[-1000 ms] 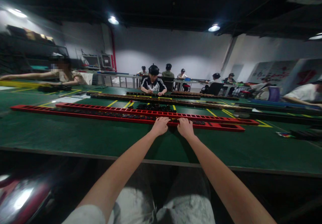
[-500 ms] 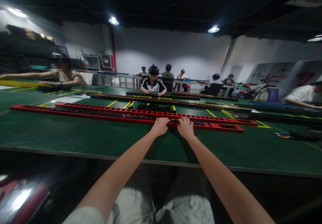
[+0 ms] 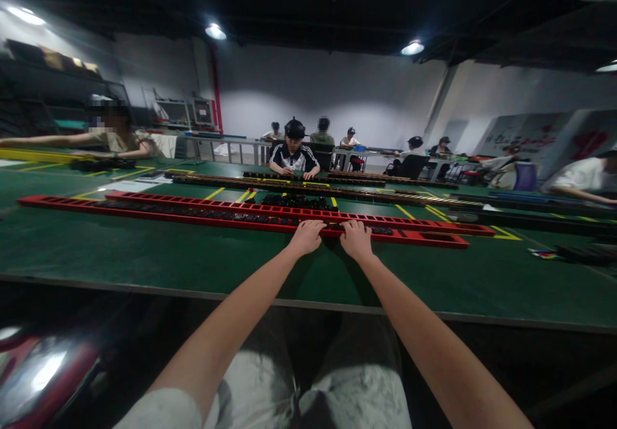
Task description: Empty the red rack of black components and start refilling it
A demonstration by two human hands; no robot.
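Note:
Two long red slotted trays lie side by side across the green table; the near red tray (image 3: 144, 213) holds small black parts in many of its slots. My left hand (image 3: 305, 236) rests on the near tray's front edge, fingers curled down over it. My right hand (image 3: 355, 238) sits just to its right on the same tray, fingers also bent onto the slots. What the fingertips touch or hold is hidden. A heap of small black parts (image 3: 294, 202) lies just behind the far red tray (image 3: 434, 225).
The green table (image 3: 120, 258) has yellow tape lines and a front edge close to my knees. A person in a black-and-white jacket (image 3: 294, 157) works opposite at dark trays (image 3: 337, 191). Other people sit at the left, right and back. A shiny dark-red object (image 3: 38, 377) lies at lower left.
Both hands stay on the near red tray in nearly the same place; the view has tilted a little, so everything sits slightly higher in the picture.

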